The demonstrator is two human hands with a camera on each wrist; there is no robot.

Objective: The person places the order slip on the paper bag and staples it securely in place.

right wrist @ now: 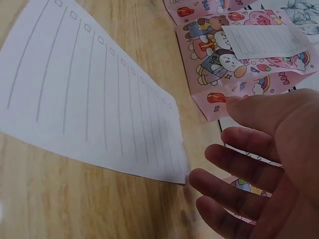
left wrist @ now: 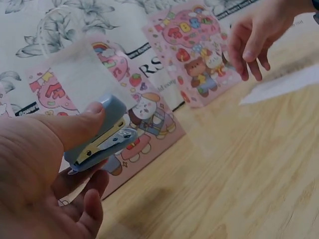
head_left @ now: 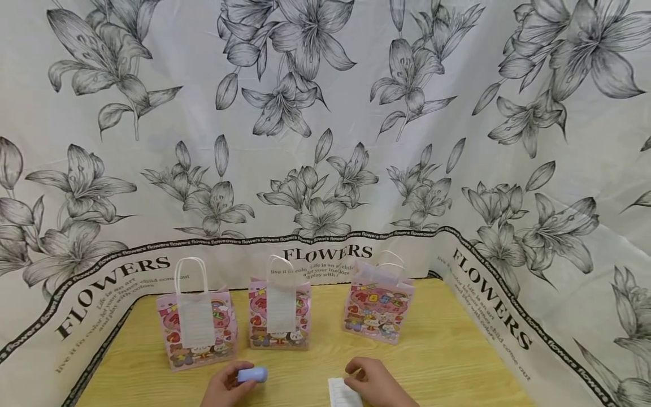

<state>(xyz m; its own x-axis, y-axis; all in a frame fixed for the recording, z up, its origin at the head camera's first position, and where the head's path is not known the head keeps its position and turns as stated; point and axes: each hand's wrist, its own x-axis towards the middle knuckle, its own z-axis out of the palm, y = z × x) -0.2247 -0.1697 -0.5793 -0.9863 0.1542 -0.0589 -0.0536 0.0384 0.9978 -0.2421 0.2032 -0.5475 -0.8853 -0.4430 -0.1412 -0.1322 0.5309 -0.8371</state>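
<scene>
The left hand [head_left: 226, 387] holds a pale blue mini stapler [head_left: 252, 375], thumb over its top and fingers curled beneath, its mouth ajar. The right hand [head_left: 378, 384] has hold of nothing that shows: its fingers are parted and loosely bent, just beside a checklist sheet [head_left: 342, 393] at the near side of the wood-grain table [head_left: 432, 350]. Whether a fingertip touches the paper, I cannot tell.

The step in hand looks to be taking up that sheet. To do it well, bring thumb and forefinger together lightly on one corner, and lift rather than drag, since paper this thin will probably crease or skid. A pinch in the blank margin would leave the ruled lines uncrumpled (the column of little tick boxes makes a handy guide for keeping it straight). Meanwhile the stapler is best kept clear of the sheet, with no pressure from the thumb, lest a staple drop out early.

Beyond stand three pink cartoon gift bags. The left bag [head_left: 224, 322] and the middle bag [head_left: 302, 316] each carry a similar sheet across the front; the right bag [head_left: 376, 311] shows its front uncovered, tilted slightly, so mind the sleeve when reaching near it
</scene>
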